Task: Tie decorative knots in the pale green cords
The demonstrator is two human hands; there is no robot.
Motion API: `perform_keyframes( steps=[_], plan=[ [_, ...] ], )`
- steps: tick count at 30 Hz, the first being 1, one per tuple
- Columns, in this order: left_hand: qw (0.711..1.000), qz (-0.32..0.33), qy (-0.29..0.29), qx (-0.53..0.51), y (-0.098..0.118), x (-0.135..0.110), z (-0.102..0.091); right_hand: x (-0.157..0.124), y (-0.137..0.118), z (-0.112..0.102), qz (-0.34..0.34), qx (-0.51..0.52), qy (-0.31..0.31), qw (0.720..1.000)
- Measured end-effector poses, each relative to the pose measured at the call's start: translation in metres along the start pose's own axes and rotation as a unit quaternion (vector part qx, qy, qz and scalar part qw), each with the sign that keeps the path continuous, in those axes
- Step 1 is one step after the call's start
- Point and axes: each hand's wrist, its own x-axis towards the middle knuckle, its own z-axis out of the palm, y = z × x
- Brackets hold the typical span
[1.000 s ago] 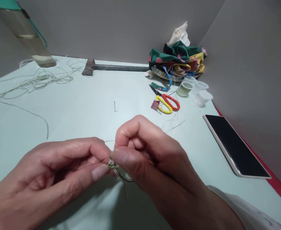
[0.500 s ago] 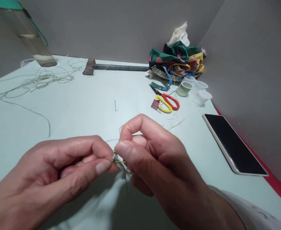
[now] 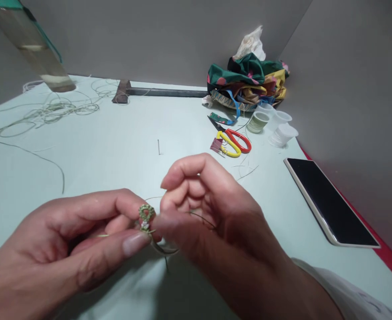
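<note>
Between the thumb and forefinger of my left hand (image 3: 95,240) is a small knotted cord piece (image 3: 146,213). It has a round green loop at the top and tiny whitish beads below. Loose cord ends hang under it, and several strands curve toward the right. My right hand (image 3: 212,222) is just beside it, fingers curled and thumb smeared by motion. A thin cord (image 3: 202,217) runs through its curled fingers. The right thumb tip is close to the knotted piece; whether it touches cannot be told.
A needle-like pin (image 3: 159,147) lies ahead. Scissors (image 3: 234,142), thread spools (image 3: 257,122), a patterned cloth bundle (image 3: 249,82) and a phone (image 3: 331,202) are to the right. At the back lie a hammer (image 3: 162,92), tangled cord (image 3: 62,109) and a bottle (image 3: 42,55).
My right thumb and forefinger have parted and moved off the knotted piece, whose green loop now shows. My left hand still pinches it, slightly farther left.
</note>
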Motion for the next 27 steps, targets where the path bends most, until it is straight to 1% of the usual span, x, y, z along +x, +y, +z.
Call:
perform_keyframes(
  steps=[3,5,8,10,11,13,15,17,20,24,27],
  plan=[
    [1.000,-0.003,0.030,0.008,0.002,0.003,0.001,0.001,0.002,0.002,0.014,0.023,0.026,0.999],
    [0.999,-0.004,0.034,0.005,0.002,0.004,0.001,0.002,0.004,0.006,0.014,0.020,0.035,0.999],
    [0.999,-0.007,0.041,-0.006,0.004,0.004,0.002,0.004,0.007,0.007,-0.003,0.046,0.008,0.999],
    [0.998,0.000,0.058,-0.023,0.007,0.004,0.004,0.004,0.008,0.006,-0.001,0.066,-0.001,0.998],
    [0.998,0.001,0.058,-0.031,0.009,0.005,0.006,0.004,0.009,0.005,0.002,0.078,-0.002,0.997],
    [0.998,-0.010,0.047,-0.046,0.011,0.005,0.007,0.004,0.008,0.005,0.005,0.095,-0.010,0.995],
    [0.996,-0.035,0.044,-0.064,0.011,0.005,0.007,0.004,0.005,0.006,0.001,0.107,-0.011,0.994],
    [0.993,-0.058,0.058,-0.080,0.009,0.004,0.005,0.006,0.000,0.007,0.009,0.113,-0.003,0.994],
    [0.990,-0.085,0.076,-0.087,0.007,0.002,0.003,0.007,-0.003,0.008,0.036,0.104,0.002,0.994],
    [0.988,-0.090,0.093,-0.086,0.002,0.000,0.004,0.003,0.004,0.006,0.021,0.061,-0.010,0.998],
    [0.981,-0.093,0.145,-0.089,-0.004,-0.004,0.003,0.000,0.012,0.007,0.025,0.049,-0.014,0.998]
  ],
)
